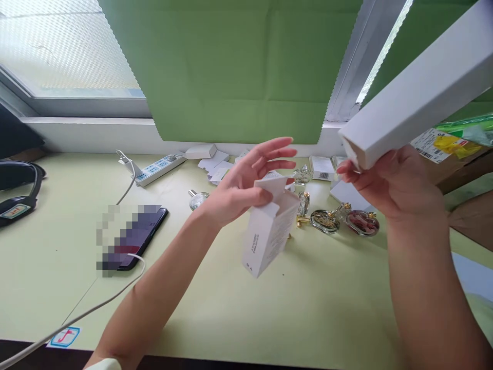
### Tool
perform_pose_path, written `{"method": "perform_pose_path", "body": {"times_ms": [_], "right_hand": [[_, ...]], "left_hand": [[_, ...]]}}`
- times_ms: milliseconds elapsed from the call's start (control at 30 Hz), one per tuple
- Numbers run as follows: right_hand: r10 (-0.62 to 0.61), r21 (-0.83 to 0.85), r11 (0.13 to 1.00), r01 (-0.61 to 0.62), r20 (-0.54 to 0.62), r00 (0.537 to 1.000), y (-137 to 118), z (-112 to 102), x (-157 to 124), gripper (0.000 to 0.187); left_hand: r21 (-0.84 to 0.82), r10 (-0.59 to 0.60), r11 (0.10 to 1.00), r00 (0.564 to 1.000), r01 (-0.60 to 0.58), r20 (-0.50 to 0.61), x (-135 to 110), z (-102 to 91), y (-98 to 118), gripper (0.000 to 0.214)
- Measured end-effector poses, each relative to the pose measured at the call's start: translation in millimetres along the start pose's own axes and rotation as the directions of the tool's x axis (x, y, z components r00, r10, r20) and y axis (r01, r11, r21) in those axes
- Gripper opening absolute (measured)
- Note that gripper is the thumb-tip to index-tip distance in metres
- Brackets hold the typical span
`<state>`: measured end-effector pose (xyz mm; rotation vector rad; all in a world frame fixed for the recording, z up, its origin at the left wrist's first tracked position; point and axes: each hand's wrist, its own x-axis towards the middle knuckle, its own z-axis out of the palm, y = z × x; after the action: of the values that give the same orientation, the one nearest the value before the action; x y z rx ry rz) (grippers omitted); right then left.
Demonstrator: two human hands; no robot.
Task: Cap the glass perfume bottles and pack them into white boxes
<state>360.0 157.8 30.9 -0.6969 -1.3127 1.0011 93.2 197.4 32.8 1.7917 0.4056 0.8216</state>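
Note:
My left hand (246,177) is raised over the desk and pinches the open top flap of a small white carton (269,234) between thumb and palm, its other fingers stretched out. The carton hangs tilted with printed text on its side. My right hand (389,180) grips one end of a long white cardboard sleeve (419,85) that slants up toward the upper right corner. Its open end points toward the carton, a short gap between them.
Small glass bottles with gold fittings (327,220) lie on the pale green desk (316,308) behind the carton, with white boxes and paper slips (215,167) near the green blind. A phone on a cable (136,234), a power strip (156,169) and a dark headset (17,192) are at left.

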Motion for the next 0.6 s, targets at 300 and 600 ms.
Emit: {"method": "perform_pose_path", "body": {"times_ms": [300,600], "right_hand": [[0.010,-0.173,0.985,0.025,0.198,0.980,15,49,-5,0.022],[0.009,-0.410,0.911,0.047,0.134,0.991,18,56,-6,0.025]], "left_hand": [[-0.413,-0.052,0.911,0.989,-0.011,-0.142,4,13.7,-12,0.060],[-0.228,-0.144,0.970,0.951,0.082,-0.273,2,16.5,-11,0.052]]}}
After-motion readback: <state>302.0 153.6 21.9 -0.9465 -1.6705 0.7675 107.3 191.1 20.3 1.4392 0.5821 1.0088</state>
